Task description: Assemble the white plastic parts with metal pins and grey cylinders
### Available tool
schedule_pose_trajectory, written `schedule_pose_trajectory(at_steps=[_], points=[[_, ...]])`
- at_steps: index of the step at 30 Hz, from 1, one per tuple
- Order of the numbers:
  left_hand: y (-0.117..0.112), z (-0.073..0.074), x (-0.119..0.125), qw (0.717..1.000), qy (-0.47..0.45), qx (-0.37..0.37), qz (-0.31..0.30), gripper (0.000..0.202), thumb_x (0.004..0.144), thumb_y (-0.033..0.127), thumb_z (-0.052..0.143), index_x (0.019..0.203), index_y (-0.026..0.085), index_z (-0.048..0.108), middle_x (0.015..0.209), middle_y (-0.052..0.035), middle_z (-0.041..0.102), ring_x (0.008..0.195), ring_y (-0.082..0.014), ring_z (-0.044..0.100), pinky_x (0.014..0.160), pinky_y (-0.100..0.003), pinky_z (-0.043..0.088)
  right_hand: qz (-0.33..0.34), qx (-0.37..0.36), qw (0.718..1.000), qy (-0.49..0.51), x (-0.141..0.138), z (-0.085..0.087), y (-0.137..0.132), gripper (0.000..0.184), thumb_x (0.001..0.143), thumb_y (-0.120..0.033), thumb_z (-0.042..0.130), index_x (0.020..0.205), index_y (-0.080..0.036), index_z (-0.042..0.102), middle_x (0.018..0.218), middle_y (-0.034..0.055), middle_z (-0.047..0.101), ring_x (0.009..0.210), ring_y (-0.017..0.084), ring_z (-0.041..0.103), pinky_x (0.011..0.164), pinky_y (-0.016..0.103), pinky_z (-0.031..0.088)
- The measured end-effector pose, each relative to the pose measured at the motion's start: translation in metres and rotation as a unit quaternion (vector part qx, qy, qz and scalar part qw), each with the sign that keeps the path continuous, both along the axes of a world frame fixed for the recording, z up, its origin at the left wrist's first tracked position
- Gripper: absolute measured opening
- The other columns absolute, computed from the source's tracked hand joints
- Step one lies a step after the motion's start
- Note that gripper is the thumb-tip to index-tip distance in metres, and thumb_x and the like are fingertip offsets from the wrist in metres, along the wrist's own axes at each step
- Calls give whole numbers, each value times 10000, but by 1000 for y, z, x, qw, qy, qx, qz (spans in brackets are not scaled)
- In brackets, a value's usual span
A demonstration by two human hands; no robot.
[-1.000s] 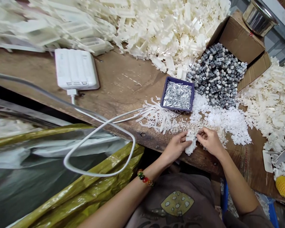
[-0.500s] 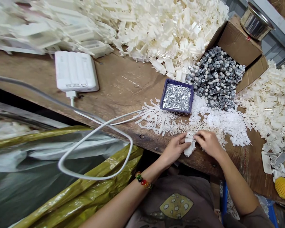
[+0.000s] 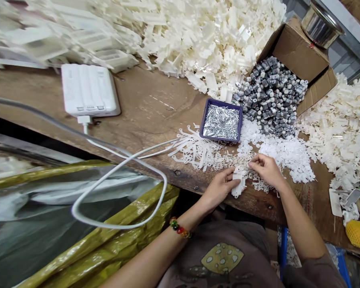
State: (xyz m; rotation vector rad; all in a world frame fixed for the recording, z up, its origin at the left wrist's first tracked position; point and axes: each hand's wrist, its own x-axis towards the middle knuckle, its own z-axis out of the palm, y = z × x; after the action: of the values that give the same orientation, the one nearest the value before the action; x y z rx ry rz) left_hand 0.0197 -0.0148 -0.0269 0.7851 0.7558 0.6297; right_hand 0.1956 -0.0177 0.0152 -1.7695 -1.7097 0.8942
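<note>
A worn brown wooden tabletop [image 3: 156, 100] crosses the frame at a slant, its front edge scuffed and darkened. At left, a pale grey bar [image 3: 33, 140] slopes below that edge. Grey panelling [image 3: 337, 62] and a whitish beam [image 3: 355, 32] show at upper right. Light glints off yellow sheeting [image 3: 148, 218], lower left.

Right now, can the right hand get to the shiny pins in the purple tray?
Probably yes. The tray is close and open on top, so the pins show. Only low white bits seem to lie between it and the right hand.
</note>
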Motion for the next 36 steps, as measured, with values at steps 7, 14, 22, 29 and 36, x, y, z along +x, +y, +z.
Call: schedule_pose_trajectory(at_steps=[7,14,22,29,36], points=[[0,4,-1,1000,7,13,6,520,638,268,691,1114,104,564,819,-64,699,693,-183,626,627,-266,474,15,71,996,-61,-21,-6,-16,151,848,-294,492,803,-190,592,715,12,620,646,130,559,624,237,429],[1,7,-1,1000,5,2,4,550,626,262,704,1129,99,553,821,-62,703,680,-175,625,646,-276,478,32,101,985,-138,-25,-4,-14,146,881,-264,453,844,-183,569,803,40,640,758,155,595,715,251,435],[2,10,0,999,37,13,5,523,613,289,715,1090,121,581,818,-56,708,698,-186,627,624,-263,472,27,90,980,-178,-34,-10,-18,132,891,-247,445,893,-191,564,861,50,638,803,163,594,716,263,441],[1,11,-2,1000,10,-27,-9,560,587,294,743,1089,123,562,802,-43,700,665,-179,635,643,-283,487,-107,81,946,-296,32,1,-31,189,913,-196,389,912,-170,576,883,88,619,790,180,559,667,277,439],[-6,10,17,998,-5,-38,-45,545,620,266,708,1116,126,531,761,-37,689,641,-175,639,575,-251,466,-67,24,899,-431,96,-7,-33,241,801,-25,391,873,-148,585,889,107,589,908,226,512,777,315,409]])
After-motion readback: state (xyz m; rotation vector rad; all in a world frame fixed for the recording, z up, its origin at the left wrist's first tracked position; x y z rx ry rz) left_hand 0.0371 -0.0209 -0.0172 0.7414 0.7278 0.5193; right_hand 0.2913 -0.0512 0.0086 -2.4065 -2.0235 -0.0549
